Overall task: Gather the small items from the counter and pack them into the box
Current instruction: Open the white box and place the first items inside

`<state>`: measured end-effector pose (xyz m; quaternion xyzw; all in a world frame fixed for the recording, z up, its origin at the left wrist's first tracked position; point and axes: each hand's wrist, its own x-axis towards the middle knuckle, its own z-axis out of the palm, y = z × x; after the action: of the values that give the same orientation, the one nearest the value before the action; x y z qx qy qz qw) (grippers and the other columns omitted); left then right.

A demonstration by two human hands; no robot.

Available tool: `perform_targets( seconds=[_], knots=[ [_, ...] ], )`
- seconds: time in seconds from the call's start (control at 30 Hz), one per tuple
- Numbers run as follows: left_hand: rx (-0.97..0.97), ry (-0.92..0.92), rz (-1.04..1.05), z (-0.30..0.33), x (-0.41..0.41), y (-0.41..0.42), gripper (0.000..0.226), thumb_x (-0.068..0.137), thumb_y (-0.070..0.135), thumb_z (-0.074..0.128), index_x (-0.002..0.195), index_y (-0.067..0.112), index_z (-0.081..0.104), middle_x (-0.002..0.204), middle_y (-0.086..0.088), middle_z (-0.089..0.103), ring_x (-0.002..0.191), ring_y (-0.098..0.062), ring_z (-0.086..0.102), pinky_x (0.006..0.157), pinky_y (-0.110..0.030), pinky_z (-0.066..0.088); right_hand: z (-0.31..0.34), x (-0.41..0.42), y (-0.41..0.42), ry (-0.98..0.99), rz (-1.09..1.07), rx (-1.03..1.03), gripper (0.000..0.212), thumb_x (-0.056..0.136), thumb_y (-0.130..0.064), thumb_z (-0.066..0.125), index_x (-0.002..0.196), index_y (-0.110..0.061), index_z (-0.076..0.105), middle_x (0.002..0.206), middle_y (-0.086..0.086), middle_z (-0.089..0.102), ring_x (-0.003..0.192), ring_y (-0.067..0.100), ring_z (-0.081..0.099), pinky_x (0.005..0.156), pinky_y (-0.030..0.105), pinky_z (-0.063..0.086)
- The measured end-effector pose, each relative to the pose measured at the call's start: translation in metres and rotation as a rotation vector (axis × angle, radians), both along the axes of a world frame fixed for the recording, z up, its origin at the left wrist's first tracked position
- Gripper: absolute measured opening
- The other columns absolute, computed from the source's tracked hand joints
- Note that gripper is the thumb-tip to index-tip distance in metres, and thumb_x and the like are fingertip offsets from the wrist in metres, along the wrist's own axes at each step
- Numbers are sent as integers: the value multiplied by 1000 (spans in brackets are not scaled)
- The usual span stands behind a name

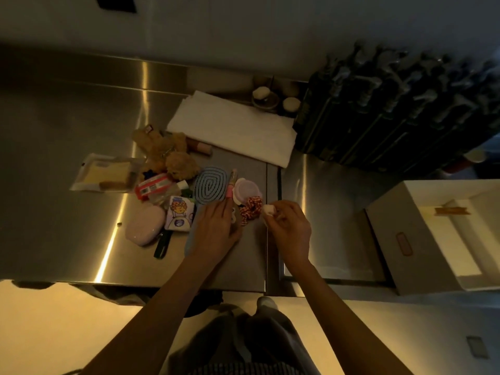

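Note:
Several small items lie bunched on the steel counter [67, 136]. Among them are a brown plush toy [167, 155], a blue spiral hairbrush [209, 188], a lidded round container [246, 189], a red-and-white scrunchie [250, 211], a pink oval case [146, 226], a cartoon-print packet [180, 215] and a clear pouch [107, 173]. My right hand [288, 228] pinches a small white object [269, 209] beside the scrunchie. My left hand [216, 228] rests palm down by the brush, its fingertips at a pink tube [232, 184]. The open white box [433, 234] stands at the right.
A folded white cloth [232, 125] lies behind the items. Two small bowls [266, 98] sit at the back. A dark ribbed rack [392, 112] fills the back right. A black pen-like object [162, 246] lies near the front edge. My legs show below.

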<state>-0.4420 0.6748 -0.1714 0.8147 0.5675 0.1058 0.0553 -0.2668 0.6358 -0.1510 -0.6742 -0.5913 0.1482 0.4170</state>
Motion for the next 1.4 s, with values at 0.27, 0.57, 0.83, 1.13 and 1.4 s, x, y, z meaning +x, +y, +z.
perform_targets(
  seconds=[0.27,0.57,0.83,1.13,1.4],
  knots=[
    [-98,-195,-26,-10,3,5,59,63,23,82,115,6,60,112,-13,64,103,-32,59,88,-40,44,5,2,-9,139,-13,-26,22,82,-26,74,100,-31,63,102,-11,60,91,2,59,74,15,50],
    [-180,-695,35,8,17,1,56,77,29,77,126,16,53,120,-5,59,108,-18,55,86,-26,46,14,13,-17,148,-44,2,22,81,-20,74,101,-20,65,101,-5,62,93,-5,56,78,5,42],
    [-106,-813,-99,41,38,8,52,76,28,76,122,23,52,122,9,52,109,-9,52,88,-11,42,41,30,-29,160,-124,103,25,80,-24,74,102,-29,62,102,-19,58,94,0,59,77,16,50],
    [-50,-869,-226,100,96,28,61,76,24,77,130,15,51,121,7,51,106,-1,48,86,-6,38,117,80,-42,59,-198,292,24,82,-25,71,102,-13,68,102,-2,62,90,5,60,74,14,48],
    [62,-843,-345,144,191,25,62,76,40,73,130,21,51,123,6,54,106,-3,51,86,-4,38,168,167,-54,79,-226,442,20,83,-21,70,102,-21,65,102,-1,62,93,6,59,78,15,45]
  ],
)
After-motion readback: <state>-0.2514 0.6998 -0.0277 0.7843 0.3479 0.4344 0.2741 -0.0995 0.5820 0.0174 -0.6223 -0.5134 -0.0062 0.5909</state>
